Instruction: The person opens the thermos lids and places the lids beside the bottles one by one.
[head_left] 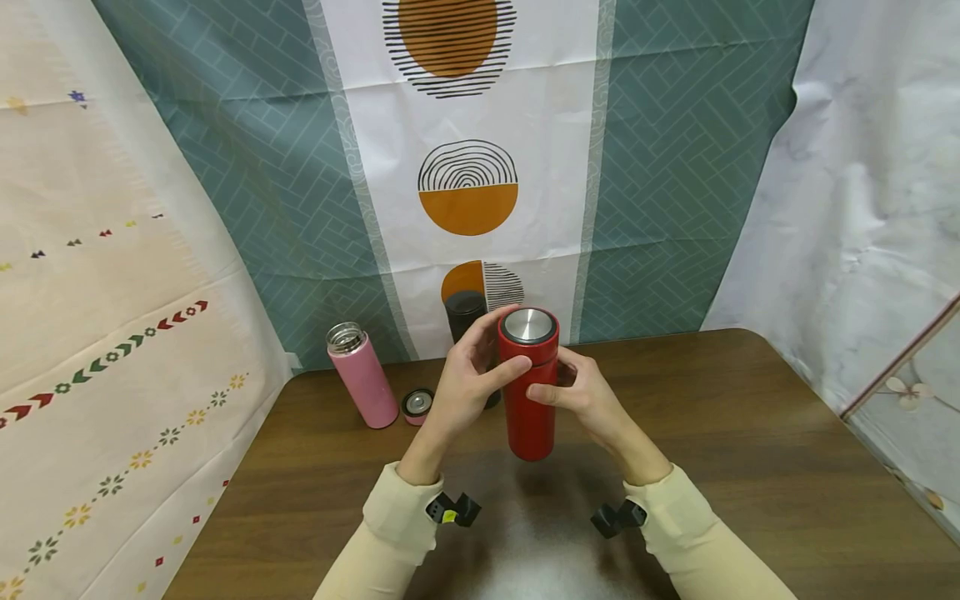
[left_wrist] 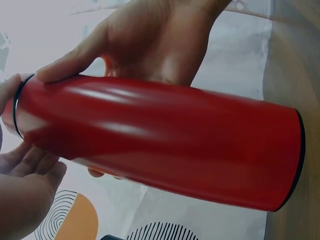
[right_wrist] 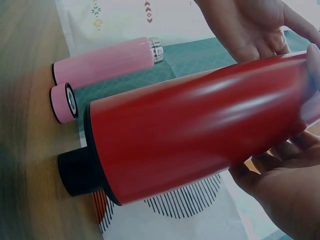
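Observation:
A red thermos flask (head_left: 531, 417) with a steel-topped lid (head_left: 529, 326) is held upright above the table between both hands. My left hand (head_left: 474, 377) grips it at the lid, thumb across the front near the seam. Lower down, my right hand (head_left: 587, 393) holds the body just under that seam, thumb in front and fingers behind. The lid sits on the flask, with a dark ring (left_wrist: 17, 107) showing at the join in the left wrist view. Behind my left hand stands a black flask (head_left: 466, 310), partly hidden.
On the left of the wooden table (head_left: 720, 433), a pink flask (head_left: 364, 382) stands with its steel mouth uncovered. Beside it lies its pink lid (head_left: 417, 405), inner side up. A patterned cloth (head_left: 667, 192) hangs along the table's back edge.

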